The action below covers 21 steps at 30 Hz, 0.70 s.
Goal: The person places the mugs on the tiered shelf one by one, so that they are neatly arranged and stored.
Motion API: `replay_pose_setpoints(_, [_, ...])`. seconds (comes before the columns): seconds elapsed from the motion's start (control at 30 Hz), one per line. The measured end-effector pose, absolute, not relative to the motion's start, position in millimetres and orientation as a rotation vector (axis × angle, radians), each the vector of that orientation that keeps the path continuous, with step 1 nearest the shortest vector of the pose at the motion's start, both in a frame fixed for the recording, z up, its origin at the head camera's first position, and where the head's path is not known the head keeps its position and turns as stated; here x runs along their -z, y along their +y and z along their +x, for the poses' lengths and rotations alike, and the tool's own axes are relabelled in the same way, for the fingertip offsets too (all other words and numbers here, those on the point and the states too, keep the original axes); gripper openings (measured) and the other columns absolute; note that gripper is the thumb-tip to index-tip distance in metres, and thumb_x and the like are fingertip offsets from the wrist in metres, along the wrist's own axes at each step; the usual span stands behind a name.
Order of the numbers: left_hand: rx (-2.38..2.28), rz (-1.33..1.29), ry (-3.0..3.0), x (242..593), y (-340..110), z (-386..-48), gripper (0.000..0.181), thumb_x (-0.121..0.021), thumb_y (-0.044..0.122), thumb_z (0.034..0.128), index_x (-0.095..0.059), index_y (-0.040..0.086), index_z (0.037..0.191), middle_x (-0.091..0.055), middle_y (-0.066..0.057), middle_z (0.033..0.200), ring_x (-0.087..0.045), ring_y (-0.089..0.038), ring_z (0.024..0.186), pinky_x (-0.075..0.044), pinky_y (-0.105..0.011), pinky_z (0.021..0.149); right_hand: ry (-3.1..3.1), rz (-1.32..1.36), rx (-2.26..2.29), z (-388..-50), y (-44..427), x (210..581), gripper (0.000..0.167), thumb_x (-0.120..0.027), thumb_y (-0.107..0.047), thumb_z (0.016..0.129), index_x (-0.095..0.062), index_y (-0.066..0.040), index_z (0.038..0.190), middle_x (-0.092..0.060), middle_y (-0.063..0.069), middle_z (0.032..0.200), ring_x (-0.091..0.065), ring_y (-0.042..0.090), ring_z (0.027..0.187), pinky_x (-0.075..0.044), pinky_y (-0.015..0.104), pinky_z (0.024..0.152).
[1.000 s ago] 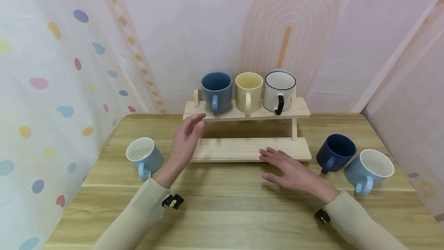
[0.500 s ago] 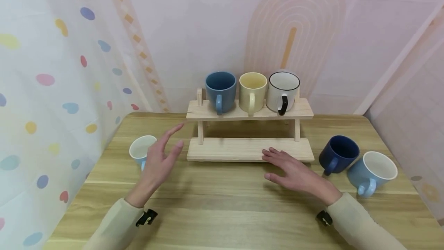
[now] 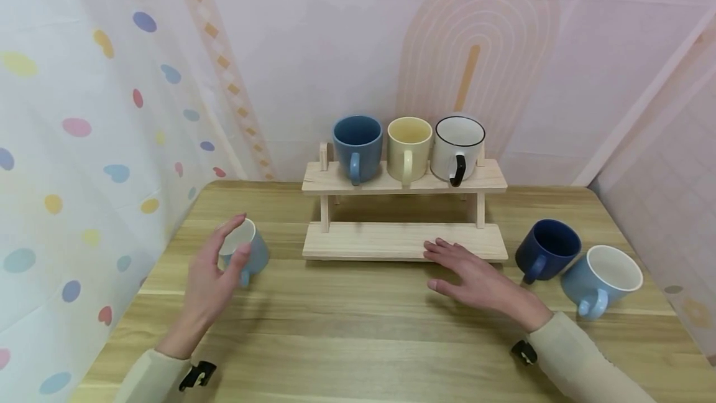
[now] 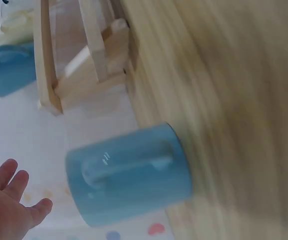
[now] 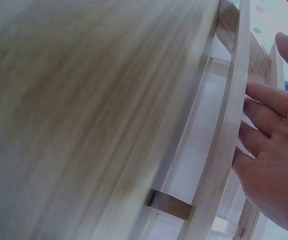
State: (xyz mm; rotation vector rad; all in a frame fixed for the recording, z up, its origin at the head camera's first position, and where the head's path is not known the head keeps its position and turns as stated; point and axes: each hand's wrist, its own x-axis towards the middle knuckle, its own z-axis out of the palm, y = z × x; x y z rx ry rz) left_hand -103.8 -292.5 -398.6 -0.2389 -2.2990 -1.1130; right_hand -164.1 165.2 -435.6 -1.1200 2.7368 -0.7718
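Note:
My left hand (image 3: 209, 282) is beside a light blue mug (image 3: 258, 255) with a white inside, at the left of the table. It covers part of the mug in the head view; in the left wrist view the spread fingers (image 4: 17, 185) appear apart from the mug (image 4: 129, 175). My right hand (image 3: 475, 278) has its fingers extended at the front of the lower board of a two-tier wooden rack (image 3: 375, 241). In the right wrist view these fingers (image 5: 266, 112) appear to touch the board's front edge (image 5: 228, 130). Neither hand holds anything.
On the rack's upper board stand a blue mug (image 3: 359, 148), a yellow mug (image 3: 410, 149) and a white mug with a black handle (image 3: 458, 148). A navy mug (image 3: 548, 250) and another light blue mug (image 3: 601, 282) stand right of the rack. Curtains hang behind the table (image 3: 358, 347).
My left hand has moved left and toward me, from the rack's left end to the light blue mug. The right hand stays at the rack. The head view has shifted slightly.

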Motion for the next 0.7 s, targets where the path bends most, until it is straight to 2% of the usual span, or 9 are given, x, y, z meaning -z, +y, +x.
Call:
replay_pose_setpoints(0.17, [1.096, -0.112, -2.315, 403.7, -307.8, -93.7, 0.047, -0.064, 0.012, 0.0998, -0.059, 0.01, 0.146, -0.058, -0.011, 0.148, -0.044, 0.0, 0.137, -0.03, -0.016, 0.111, 2.736, -1.121, 0.773, -164.2, 165.6, 435.7, 0.063, -0.062, -0.042, 0.104, -0.052, 0.0, 0.15, -0.041, 0.012, 0.162, -0.031, 0.035, 0.153, -0.023, 0.056, 0.123])
replay_pose_setpoints(0.33, [1.189, -0.019, -2.3, 408.0, -316.6, -85.5, 0.049, -0.06, 0.009, 0.1026, -0.052, 0.005, 0.15, -0.054, -0.015, 0.148, -0.044, 0.003, 0.135, -0.031, -0.011, 0.111, 2.736, -1.126, 0.775, -164.1, 165.5, 435.5, 0.063, -0.062, -0.041, 0.104, -0.052, 0.0, 0.15, -0.042, 0.013, 0.162, -0.031, 0.035, 0.152, -0.024, 0.056, 0.123])
replay_pose_setpoints(0.43, [1.286, 0.025, -2.281, 411.7, -320.7, -80.8, 0.048, -0.057, 0.008, 0.1055, -0.046, 0.002, 0.152, -0.053, -0.01, 0.148, -0.045, 0.003, 0.135, -0.034, -0.01, 0.109, 2.735, -1.131, 0.774, -164.3, 165.3, 435.9, 0.062, -0.063, -0.041, 0.104, -0.052, 0.0, 0.15, -0.042, 0.013, 0.162, -0.032, 0.036, 0.152, -0.024, 0.056, 0.123])
replay_pose_setpoints(0.57, [1.404, 0.064, -2.228, 418.2, -324.5, -75.4, 0.044, -0.048, 0.01, 0.1096, -0.042, -0.004, 0.152, -0.055, 0.003, 0.143, -0.048, -0.001, 0.132, -0.04, -0.01, 0.103, 2.738, -1.136, 0.771, -164.5, 165.1, 436.0, 0.062, -0.063, -0.04, 0.104, -0.053, 0.0, 0.149, -0.042, 0.013, 0.161, -0.032, 0.036, 0.152, -0.024, 0.056, 0.123])
replay_pose_setpoints(0.7, [1.602, 0.137, -2.117, 424.0, -325.4, -69.6, 0.041, -0.042, 0.017, 0.1126, -0.045, -0.005, 0.147, -0.056, 0.001, 0.136, -0.052, -0.005, 0.128, -0.043, -0.013, 0.099, 2.736, -1.136, 0.769, -164.4, 164.8, 435.7, 0.062, -0.063, -0.04, 0.104, -0.053, 0.001, 0.149, -0.042, 0.013, 0.161, -0.032, 0.036, 0.152, -0.024, 0.055, 0.123])
